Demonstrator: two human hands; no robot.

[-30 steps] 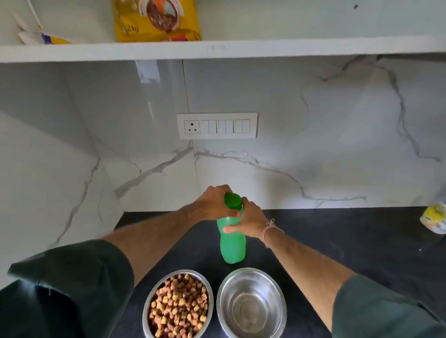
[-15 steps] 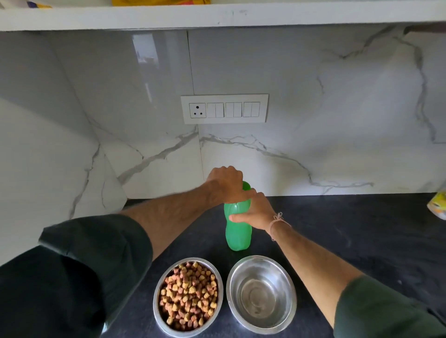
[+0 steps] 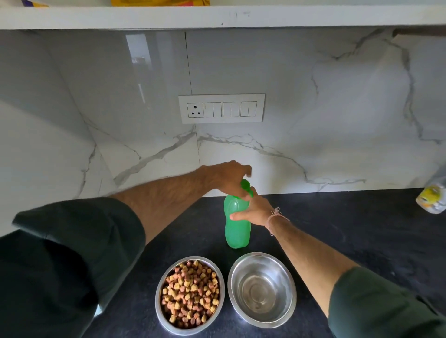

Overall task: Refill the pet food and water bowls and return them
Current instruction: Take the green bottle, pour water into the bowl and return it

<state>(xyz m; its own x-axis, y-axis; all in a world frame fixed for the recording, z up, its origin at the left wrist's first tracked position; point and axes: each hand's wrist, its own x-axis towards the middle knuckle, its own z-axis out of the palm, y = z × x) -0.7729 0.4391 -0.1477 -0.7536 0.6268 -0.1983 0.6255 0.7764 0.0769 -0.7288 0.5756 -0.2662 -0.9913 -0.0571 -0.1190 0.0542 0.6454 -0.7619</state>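
Observation:
A green plastic bottle (image 3: 236, 229) stands upright on the black counter (image 3: 337, 229), behind two steel bowls. My right hand (image 3: 255, 210) grips its upper body. My left hand (image 3: 229, 178) is over the top, fingers curled round the green cap (image 3: 246, 187). The left bowl (image 3: 189, 295) is full of brown and yellow kibble. The right bowl (image 3: 262, 289) holds a little clear water at the bottom.
A marble wall with a white switch panel (image 3: 221, 108) rises behind the counter. A white shelf (image 3: 217, 17) overhangs, with a yellow food bag's bottom edge (image 3: 159, 2) on it. A clear bottle with a yellow label (image 3: 432, 200) lies at the right edge.
The view has tilted down a little and drawn nearer. My left hand has turned on the cap, which now sits tilted. The bottle and the bowls have stayed in place.

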